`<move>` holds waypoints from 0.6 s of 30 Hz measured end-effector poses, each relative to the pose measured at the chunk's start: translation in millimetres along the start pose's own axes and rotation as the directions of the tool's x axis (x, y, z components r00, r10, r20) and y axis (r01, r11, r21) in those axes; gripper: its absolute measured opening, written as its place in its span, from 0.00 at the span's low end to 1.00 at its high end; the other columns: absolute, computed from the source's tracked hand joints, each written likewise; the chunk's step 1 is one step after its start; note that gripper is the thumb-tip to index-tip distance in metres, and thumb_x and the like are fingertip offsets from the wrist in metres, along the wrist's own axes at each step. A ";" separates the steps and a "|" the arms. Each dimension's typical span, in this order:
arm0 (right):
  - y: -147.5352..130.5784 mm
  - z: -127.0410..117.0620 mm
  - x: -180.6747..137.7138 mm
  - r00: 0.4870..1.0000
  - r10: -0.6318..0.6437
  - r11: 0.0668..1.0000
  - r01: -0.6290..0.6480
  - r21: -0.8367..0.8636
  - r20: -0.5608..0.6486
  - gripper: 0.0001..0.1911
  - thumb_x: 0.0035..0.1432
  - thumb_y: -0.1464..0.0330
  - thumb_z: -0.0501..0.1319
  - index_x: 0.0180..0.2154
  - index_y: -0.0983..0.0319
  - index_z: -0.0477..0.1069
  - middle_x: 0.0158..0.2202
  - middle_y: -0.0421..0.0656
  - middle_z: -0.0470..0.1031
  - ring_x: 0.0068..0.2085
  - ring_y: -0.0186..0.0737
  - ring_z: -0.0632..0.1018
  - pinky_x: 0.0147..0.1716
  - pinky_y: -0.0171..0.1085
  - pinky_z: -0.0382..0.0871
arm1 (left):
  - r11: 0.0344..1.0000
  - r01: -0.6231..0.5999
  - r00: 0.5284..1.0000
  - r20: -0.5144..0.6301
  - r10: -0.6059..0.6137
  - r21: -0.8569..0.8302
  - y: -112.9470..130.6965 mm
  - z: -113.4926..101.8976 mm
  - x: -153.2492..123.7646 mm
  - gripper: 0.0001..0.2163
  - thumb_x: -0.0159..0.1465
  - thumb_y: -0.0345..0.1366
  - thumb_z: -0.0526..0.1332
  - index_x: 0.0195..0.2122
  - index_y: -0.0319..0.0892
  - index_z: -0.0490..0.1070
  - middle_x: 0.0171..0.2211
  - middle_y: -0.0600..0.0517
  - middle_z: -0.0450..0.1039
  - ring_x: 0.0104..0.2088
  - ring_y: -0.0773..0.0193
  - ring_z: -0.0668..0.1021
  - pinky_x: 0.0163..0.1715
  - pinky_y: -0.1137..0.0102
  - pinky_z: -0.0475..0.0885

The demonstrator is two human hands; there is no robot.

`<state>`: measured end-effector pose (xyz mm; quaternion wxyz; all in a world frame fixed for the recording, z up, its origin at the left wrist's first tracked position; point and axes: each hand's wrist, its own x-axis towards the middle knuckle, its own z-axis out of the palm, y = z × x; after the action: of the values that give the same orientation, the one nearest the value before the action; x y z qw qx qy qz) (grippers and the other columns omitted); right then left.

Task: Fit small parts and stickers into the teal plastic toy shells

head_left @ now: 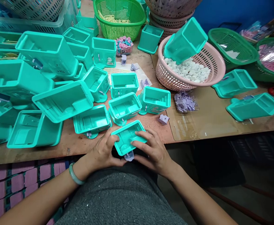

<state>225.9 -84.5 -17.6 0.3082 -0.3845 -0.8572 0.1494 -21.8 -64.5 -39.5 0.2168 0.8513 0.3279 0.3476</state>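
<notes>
Head cam: both hands were on one teal housing, held open side up at the table edge, over the lap, well apart from the pink basket and down-left of it toward the wearer. Left hand gripped the housing's left side, thumb at its lower end. Right hand gripped the right side, fingers lying over the rim and hiding that edge. A lilac clip sat touching the housing's lower end, betw. the two thumbs, partly covered by them; can't tell if it was seated. Green bangle on the left wrist.

Around: pink basket held white bits w/ a teal box tipped into it. Pile of lilac clips lay just below the basket, one loose clip betw. that pile and the hands. Heap of teal housings filled the table far left of the basket; nearest ones stood just beyond the hands. Green basket stood up-left of the pink one, small tub of pink/blue bits near it. Two more housings lay right of the pink basket.
</notes>
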 end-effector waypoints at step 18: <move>3.5 -12.8 22.1 0.978 -0.063 0.991 0.037 0.129 0.200 0.14 0.68 0.59 0.61 0.52 0.56 0.71 0.50 0.47 0.75 0.56 0.52 0.73 0.62 0.63 0.60 | 0.999 0.040 0.999 -0.003 -0.040 -0.022 4.6 -0.7 -0.1 0.28 0.56 0.46 0.71 0.50 0.45 0.56 0.56 0.35 0.65 0.55 0.42 0.75 0.47 0.49 0.80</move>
<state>224.7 -65.4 -0.3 0.2460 -0.3256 -0.8827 0.2330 -20.5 -67.6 -36.3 0.2326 0.8416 0.3413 0.3481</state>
